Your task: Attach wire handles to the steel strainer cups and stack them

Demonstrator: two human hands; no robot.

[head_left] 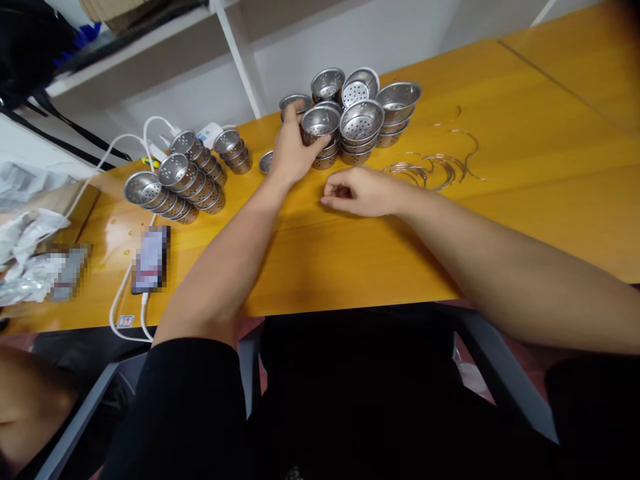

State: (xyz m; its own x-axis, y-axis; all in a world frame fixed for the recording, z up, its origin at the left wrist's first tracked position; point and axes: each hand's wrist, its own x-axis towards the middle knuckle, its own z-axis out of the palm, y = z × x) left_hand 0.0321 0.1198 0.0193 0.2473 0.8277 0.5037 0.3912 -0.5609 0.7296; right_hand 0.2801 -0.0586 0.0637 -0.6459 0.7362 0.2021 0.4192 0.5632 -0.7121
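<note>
My left hand [294, 152] is at the left side of a group of stacked metal cups with holes in them. Its thumb lies across the front of a perforated metal cup [323, 120], and its fingers reach around that cup's left side. Beyond those fingers is another perforated cup [289, 100], partly covered by them. My right hand [363, 192] hovers just in front of the stacks, its fingers curled loosely toward the thumb; whatever may be inside is hidden. Several thin curved wires [443, 172] lie on the table to its right.
More stacked cups [177, 175] stand to the left on the wooden table [320, 260]. A phone [151, 259] with a white cable [120, 293] lies near the front left edge. Plastic bags [30, 257] are at far left, with part of another person [30, 407] below.
</note>
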